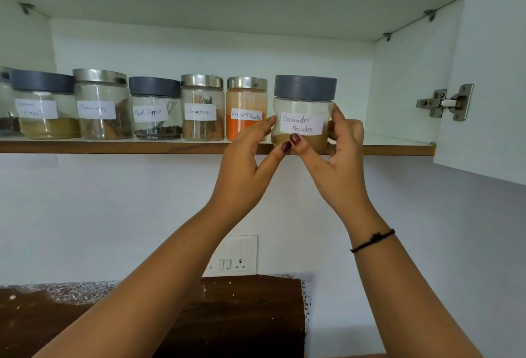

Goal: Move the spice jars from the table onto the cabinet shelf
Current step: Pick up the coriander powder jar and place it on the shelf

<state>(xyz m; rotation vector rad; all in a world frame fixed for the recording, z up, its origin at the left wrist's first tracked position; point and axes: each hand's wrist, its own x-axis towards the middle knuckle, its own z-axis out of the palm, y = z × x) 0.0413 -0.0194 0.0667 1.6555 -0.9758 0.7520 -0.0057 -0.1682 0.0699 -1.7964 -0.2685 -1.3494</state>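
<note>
Coriander powder jar (pixel 303 114) held between both hands at front edge of cabinet shelf (pixel 113 147), label faced outward, likely for reading. Left hand (pixel 247 164) pinched on its left side, right hand (pixel 340 155) wrapped round right side, thumbs at base. Red chilli jar (pixel 246 101) just beyond left fingertips: next slot in row.

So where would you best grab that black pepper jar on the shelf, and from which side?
Probably grip the black pepper jar from the front, round the pinched waist just under its grey lid. The cinnamon jars crowd both sides, but the waist curves in, leaving finger room.
</note>
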